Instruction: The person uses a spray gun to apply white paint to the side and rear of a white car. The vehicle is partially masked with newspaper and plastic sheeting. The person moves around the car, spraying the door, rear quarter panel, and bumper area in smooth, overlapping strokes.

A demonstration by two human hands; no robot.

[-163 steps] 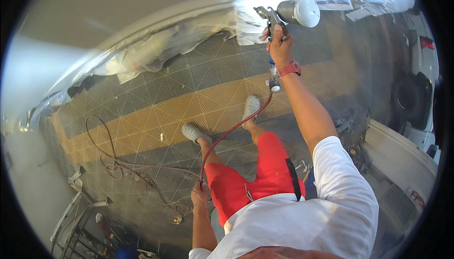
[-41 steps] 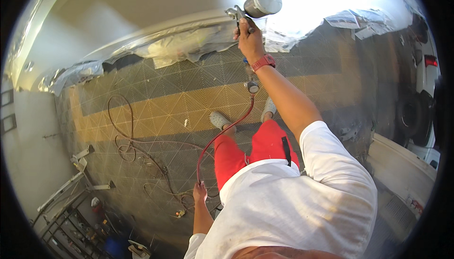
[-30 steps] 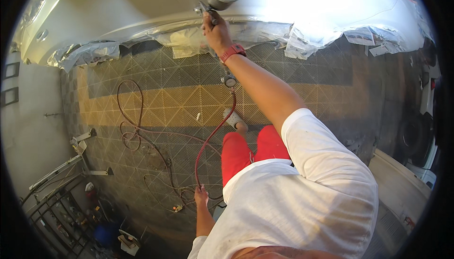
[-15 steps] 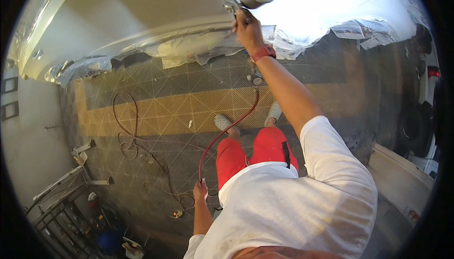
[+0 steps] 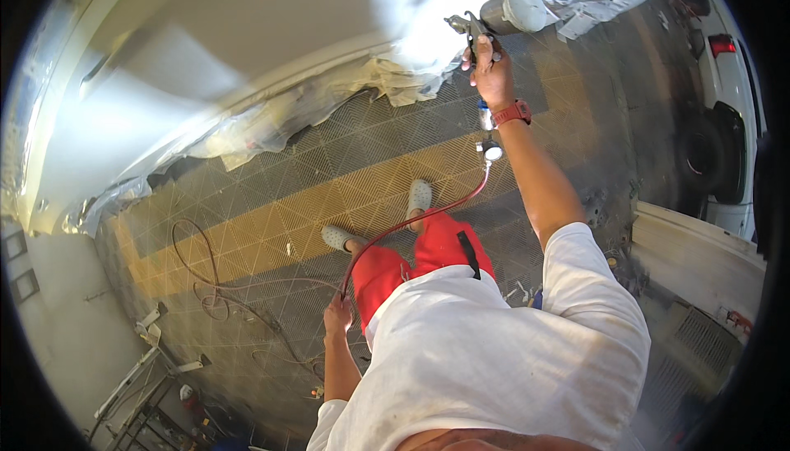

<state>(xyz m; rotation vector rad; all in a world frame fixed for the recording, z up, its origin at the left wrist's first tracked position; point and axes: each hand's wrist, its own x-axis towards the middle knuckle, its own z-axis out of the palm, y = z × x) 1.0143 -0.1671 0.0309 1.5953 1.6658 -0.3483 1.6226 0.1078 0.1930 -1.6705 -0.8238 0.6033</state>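
Observation:
My right hand (image 5: 490,72) is closed on a metal spray gun (image 5: 471,30) with a grey cup (image 5: 512,11), raised beside a pale, glossy panel (image 5: 247,15) edged with plastic and paper masking (image 5: 403,81). Under that hand hang a blue-and-clear fitting (image 5: 485,113) and a round gauge (image 5: 492,151), from which a red hose (image 5: 424,217) loops down across my legs. My left hand (image 5: 337,315), low beside my left thigh, grips this hose.
Loose hose coils (image 5: 197,262) lie on the grey-and-yellow tiled floor (image 5: 313,179). A white vehicle (image 5: 732,81) with a red light stands at the right, above a pale ledge (image 5: 691,245). A metal stand and railing (image 5: 123,385) occupy the lower left, near a wall (image 5: 58,327).
Since half a second ago the spray gun and my right hand have swung rightward along the panel, and the view has turned. My left hand keeps hold of the hose.

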